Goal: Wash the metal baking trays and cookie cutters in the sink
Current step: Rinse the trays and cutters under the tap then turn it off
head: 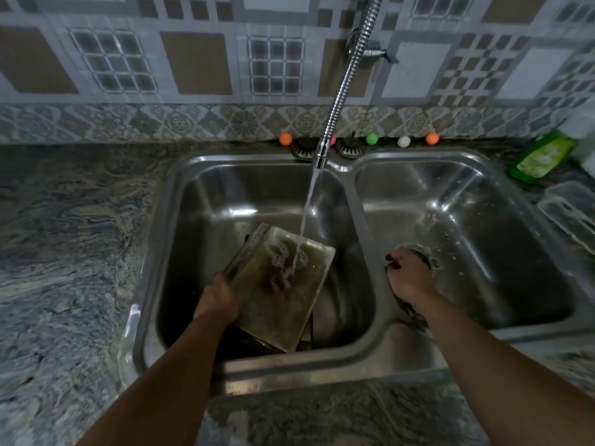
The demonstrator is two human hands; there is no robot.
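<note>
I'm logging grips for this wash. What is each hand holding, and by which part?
Left hand grips the baking tray by its left edge. Right hand is curled on something dark that can't be identified.

Patterned grey-and-tan wall tiles (193,59), floral border strip (193,120), swirled grey stone countertop (70,236), dim light

sink (415,169): glossy steel | tray (283,284): dull stained metal | counter (64,236): mottled stone

Steel-grey sink (370,358); murky green-brown tray (283,291). Swirled grey-blue marble counter (70,239). Far wall (193,59): grey, white and tan chequered tiles, floral band below. Orange, green, white balls (372,139). Green bottle (541,155), far right.
</note>
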